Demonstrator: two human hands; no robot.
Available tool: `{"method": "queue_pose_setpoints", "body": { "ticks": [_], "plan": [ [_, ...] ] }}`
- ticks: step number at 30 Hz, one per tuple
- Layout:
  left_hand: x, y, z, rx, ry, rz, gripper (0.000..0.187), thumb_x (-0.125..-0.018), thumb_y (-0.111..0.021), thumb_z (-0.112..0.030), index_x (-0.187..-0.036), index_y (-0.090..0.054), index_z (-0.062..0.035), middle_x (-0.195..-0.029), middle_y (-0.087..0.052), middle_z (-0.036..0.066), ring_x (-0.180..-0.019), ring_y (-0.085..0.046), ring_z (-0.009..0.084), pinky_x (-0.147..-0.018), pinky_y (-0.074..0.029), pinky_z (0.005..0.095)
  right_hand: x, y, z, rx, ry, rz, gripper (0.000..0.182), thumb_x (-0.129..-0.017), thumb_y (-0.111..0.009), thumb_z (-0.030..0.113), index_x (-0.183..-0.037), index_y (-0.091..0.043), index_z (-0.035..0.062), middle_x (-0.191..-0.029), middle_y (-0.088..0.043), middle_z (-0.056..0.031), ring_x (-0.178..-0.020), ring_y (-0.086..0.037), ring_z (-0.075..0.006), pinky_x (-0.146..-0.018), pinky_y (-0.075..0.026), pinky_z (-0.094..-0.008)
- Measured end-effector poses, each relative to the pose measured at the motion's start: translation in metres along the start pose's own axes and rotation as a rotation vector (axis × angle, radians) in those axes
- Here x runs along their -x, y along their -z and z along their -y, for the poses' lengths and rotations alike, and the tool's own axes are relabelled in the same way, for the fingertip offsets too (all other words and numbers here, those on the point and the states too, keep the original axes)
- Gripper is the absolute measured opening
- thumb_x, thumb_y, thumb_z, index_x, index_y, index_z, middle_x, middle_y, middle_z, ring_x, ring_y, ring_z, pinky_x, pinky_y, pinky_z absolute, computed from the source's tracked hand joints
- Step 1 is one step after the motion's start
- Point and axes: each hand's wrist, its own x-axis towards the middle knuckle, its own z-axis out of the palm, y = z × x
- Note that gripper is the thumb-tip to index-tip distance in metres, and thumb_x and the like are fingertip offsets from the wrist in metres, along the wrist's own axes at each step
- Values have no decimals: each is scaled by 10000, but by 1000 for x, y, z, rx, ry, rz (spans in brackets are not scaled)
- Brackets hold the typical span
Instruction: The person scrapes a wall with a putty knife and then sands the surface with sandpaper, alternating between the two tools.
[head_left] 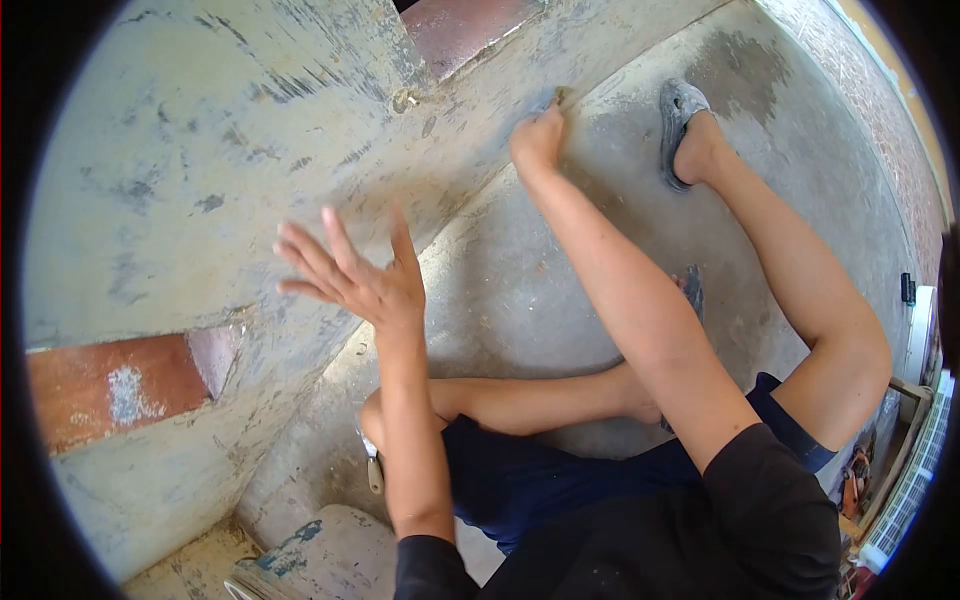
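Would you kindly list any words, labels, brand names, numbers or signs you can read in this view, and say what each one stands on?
None: no readable text appears anywhere.
The scuffed grey painted wall, the bare concrete floor, the grey sandal and the dark blue shorts carry no lettering.
The left hand is spread open; the right hand grips a small tool, too small to show any marking.

right hand: fist hides the small tool pressed to wall; only tip shows
bucket: cut by bottom edge
far sandal: mostly behind forearm
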Motion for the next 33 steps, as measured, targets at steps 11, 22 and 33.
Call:
{"method": "queue_pose_setpoints", "body": {
  "ticks": [11, 22, 33],
  "plan": [
    [56, -24, 24, -135, 135, 189, 1205, -652, -863, -560, -1544, -252, -29, -1613, 3, 285, -1501, 77, 432, -1181, 22, 608, 53, -13, 10, -177, -17, 64, 644, -819, -421, -120, -1422, -220, -228, -1405, -371, -436, -1349, -379, -509, -1164, -286, -455],
    [53, -26, 20, -192, 181, 220, 1260, -614, -889, -560, -1558, -226, -53, -1617, 67, 258, -1489, 129, 441, -1160, 11, 656, 81, -21, 19, -82, 48, 5, 625, -797, -448, -130, -1391, -278, -227, -1195, -536, -428, -1142, -554, -510, -1018, -427, -467],
    [50, -28, 14, -130, 170, 196, 1236, -640, -892, -525, -1566, -211, -72, -1615, 65, 259, -1490, 143, 427, -1147, 97, 647, 99, -31, 20, 99, 196, -195, 555, -795, -453, -104, -1328, -354, -222, -1180, -551, -408, -1155, -554, -509, -1027, -428, -476]
  ]
}}
